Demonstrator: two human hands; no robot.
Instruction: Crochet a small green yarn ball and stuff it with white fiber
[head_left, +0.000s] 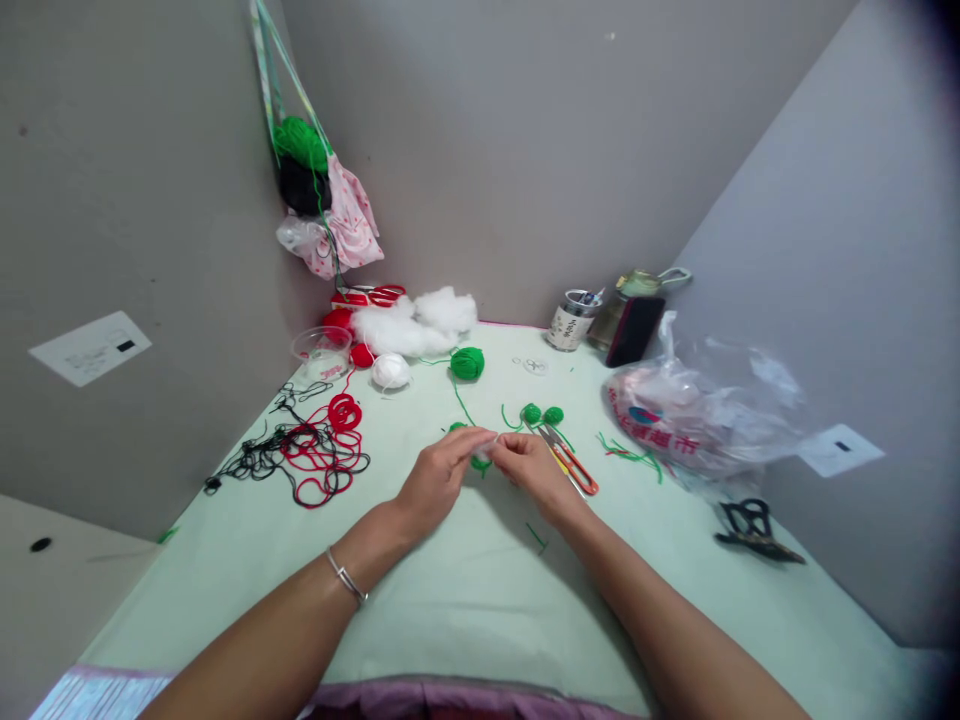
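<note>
In the middle of the table my left hand is closed, fingers pressed together, round a small green yarn piece that is mostly hidden. My right hand meets it, thumb and finger pinched on a small wisp of white stuffing. Just beyond my hands lie two small green crocheted balls with yarn tails. Orange-handled scissors rest beside my right hand. A ball of green yarn sits farther back, its strand running toward my hands.
White stuffing, a white yarn ball and a clear tub stand at back left. Tangled red and black cords lie left. A can, phone, plastic bag and black clip are right.
</note>
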